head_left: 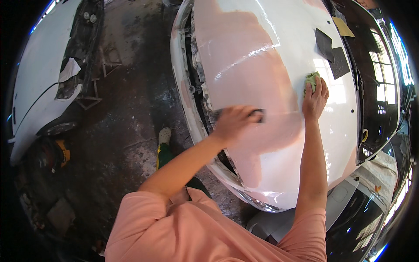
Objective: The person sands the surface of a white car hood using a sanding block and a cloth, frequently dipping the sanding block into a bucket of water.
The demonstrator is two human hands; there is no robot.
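Hood (301, 43), white and broad, takes the largest part of the view and carries the smaller things. Well apart, on the person's left, stands a second vehicle body (41, 56), also white. Behind the hood's rear edge is a dark windshield (366, 43). A pinkish patch (257, 87) covers much of the hood's front side. Over this patch is the left hand (235, 124), blurred; its fingers seem closed over a dark block (260, 115), mostly hidden, probably with the palm above so that it lies flat. How firmly they press, one cannot tell. Two dark sheets (324, 43) lie near the windshield, perhaps put there to leave the patch free. Farther right on the white paint, the right hand (316, 100) has its fingers bent around a crumpled green cloth (311, 81), seemingly to keep it gathered against the surface.
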